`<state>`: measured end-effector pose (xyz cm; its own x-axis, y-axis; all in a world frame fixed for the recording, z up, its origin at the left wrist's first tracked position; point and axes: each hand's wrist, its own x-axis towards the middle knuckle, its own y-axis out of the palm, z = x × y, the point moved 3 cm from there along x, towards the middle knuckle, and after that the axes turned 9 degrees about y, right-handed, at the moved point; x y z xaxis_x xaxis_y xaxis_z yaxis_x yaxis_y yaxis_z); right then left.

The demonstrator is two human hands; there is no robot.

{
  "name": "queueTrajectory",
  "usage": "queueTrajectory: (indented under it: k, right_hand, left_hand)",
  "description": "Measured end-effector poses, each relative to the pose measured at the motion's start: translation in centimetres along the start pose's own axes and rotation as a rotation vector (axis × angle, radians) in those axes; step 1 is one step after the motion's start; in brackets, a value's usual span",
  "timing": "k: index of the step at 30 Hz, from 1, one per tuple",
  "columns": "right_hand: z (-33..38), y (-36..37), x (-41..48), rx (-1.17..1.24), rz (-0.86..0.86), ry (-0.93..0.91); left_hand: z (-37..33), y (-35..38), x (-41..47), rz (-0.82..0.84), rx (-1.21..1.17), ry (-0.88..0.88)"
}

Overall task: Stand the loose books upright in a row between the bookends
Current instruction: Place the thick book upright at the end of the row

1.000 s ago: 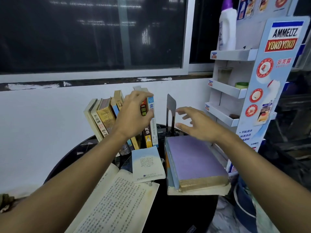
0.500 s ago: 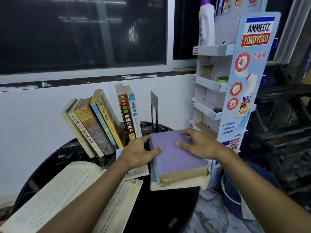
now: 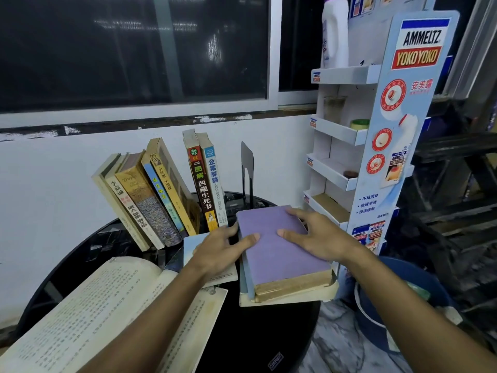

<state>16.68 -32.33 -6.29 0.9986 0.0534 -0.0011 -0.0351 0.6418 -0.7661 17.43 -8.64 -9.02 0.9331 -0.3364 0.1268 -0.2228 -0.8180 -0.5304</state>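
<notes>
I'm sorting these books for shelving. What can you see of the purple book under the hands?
The purple book is thick, closed, with a plain lilac cover and yellowed page edges. It lies flat atop a stack at the right edge of the black table. The left hand holds its left edge, thumb on the cover; the right hand rests flat on top.

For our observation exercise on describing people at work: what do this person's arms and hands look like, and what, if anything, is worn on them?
The left forearm and right forearm are bare to the frame edge, with no sleeves in view. The left hand and right hand wear no gloves, rings, watch or bracelet. The visible thumbnails are short and unpainted.
</notes>
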Motion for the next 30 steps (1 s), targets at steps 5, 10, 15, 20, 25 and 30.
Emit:
queueTrajectory:
  k: [5,10,15,20,25,30]
  right_hand:
    - [1.0,-0.3,0.2,0.163,-0.044,-0.061]
    - [3.0,-1.5,0.2,0.185,-0.155,-0.176]
    - [4.2,-1.9,0.5,0.417,-0.073,-0.315]
    - [4.5,-1.9,-0.1,0.478,-0.014,-0.349]
    - [4.2,-2.2,-0.9,0.465,-0.004,-0.373]
    - [4.1,-3.4,-2.2,0.349,-0.1,-0.378]
  left_hand:
    - [-2.3,-1.3,-0.6,-0.066,-0.216,0.117]
    - [-4.7,-4.6,-0.9,-0.137,-0.271,0.231]
    - [-7.2,-5.7,-1.5,-0.069,-0.3,0.404]
    - [-7.5,-4.3,-1.5,-0.082,-0.273,0.437]
    - [-7.7,-2.1,-1.4,-0.107,-0.225,0.462]
    - [-8.2,0.3,-0.9,-0.202,-0.238,0.466]
